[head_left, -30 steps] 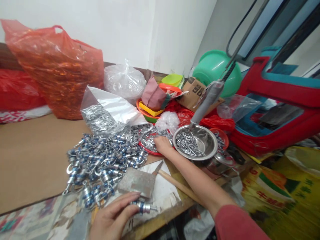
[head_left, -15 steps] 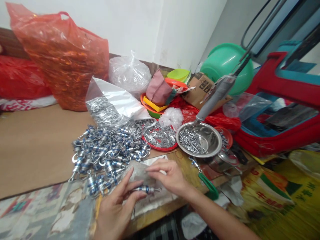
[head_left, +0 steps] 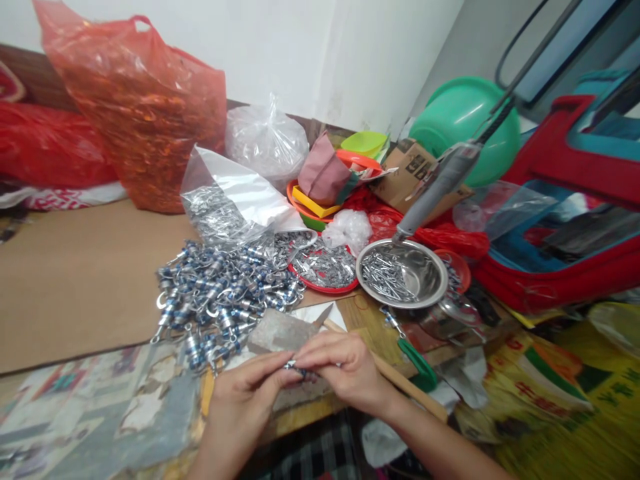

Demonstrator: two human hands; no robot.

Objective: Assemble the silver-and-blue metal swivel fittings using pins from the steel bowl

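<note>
In the head view, my left hand (head_left: 250,393) and my right hand (head_left: 345,370) meet low over the work spot. Both pinch a small silver-and-blue metal swivel (head_left: 296,368), mostly hidden by my fingers. Just beyond my fingertips sits a grey metal block (head_left: 280,331) on white paper. A wooden handle (head_left: 410,388) runs past my right wrist, partly behind it; a dark pointed metal piece (head_left: 323,315) lies near its upper end. To the left of the block spreads a heap of similar swivels (head_left: 225,293), some with rings or hooks.
A steel bowl (head_left: 435,293) holds metal pins, with a grey-handled tool (head_left: 440,190) hanging over it. A red tray (head_left: 330,289) carries small metal parts. A white bag (head_left: 255,193) spills more. An orange bag (head_left: 145,120), green basin (head_left: 465,127) and red-and-blue stool (head_left: 530,267) stand around.
My right hand has come down from the metal block to the swivel in my left hand. The wooden handle and dark point have come into sight. The view has shifted slightly.
</note>
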